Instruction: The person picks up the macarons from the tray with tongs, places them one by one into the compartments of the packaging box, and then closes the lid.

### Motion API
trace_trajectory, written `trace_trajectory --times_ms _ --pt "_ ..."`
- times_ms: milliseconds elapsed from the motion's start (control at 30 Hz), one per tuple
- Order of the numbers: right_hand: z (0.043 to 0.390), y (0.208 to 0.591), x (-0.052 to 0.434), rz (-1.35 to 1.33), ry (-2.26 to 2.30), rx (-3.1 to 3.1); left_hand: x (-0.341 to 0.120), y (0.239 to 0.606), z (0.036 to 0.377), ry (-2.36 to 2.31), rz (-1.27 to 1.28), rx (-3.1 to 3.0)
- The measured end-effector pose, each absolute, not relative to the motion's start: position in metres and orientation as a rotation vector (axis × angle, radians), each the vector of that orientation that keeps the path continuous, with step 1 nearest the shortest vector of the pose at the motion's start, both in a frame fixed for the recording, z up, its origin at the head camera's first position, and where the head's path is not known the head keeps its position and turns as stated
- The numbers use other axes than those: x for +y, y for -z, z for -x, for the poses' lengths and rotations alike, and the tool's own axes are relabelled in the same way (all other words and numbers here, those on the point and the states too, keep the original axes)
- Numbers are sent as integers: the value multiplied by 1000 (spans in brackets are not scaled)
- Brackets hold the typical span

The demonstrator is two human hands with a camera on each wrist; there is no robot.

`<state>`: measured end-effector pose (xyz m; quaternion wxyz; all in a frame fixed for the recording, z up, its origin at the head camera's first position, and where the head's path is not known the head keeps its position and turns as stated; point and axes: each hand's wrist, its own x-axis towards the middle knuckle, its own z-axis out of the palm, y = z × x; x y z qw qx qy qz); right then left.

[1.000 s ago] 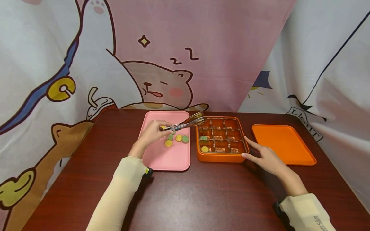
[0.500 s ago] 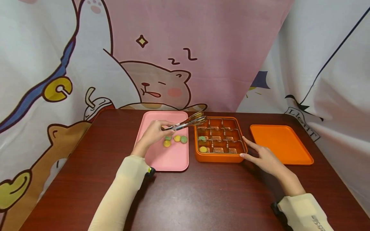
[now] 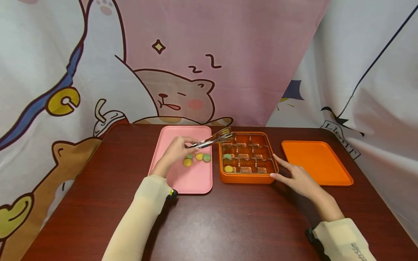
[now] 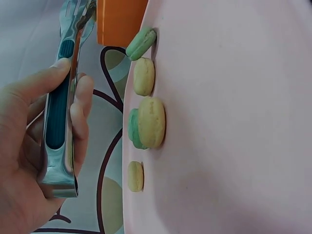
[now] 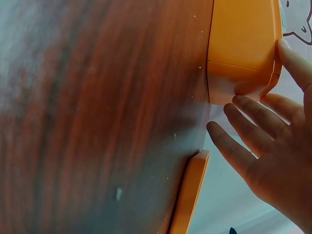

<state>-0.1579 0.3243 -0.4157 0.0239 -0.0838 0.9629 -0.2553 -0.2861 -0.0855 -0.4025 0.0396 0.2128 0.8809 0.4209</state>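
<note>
Small pastel macaron cookies (image 3: 199,157) are looking crumbly; you're gripping metal tongs (image 3: 213,138) in your left hand (image 3: 174,152), right hand (image 3: 298,178) flat, steadying the orange compartment box (image 3: 248,177) — pinch sides softly.

A dark wooden table (image 3: 228,217) is carrying three things in a row: a pink tray (image 3: 187,179) is lying on the left, an orange box (image 3: 246,177) is sitting just beside it, and an orange lid (image 3: 315,163) is resting further right.
</note>
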Motion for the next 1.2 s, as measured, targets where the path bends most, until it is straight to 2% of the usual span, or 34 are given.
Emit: trace_trajectory --times_ms 533,1200 --pt "158 417 325 290 807 2985 -84 402 286 -1334 -577 2635" --pt "158 415 325 282 785 2977 -96 396 278 -1340 -643 2683"
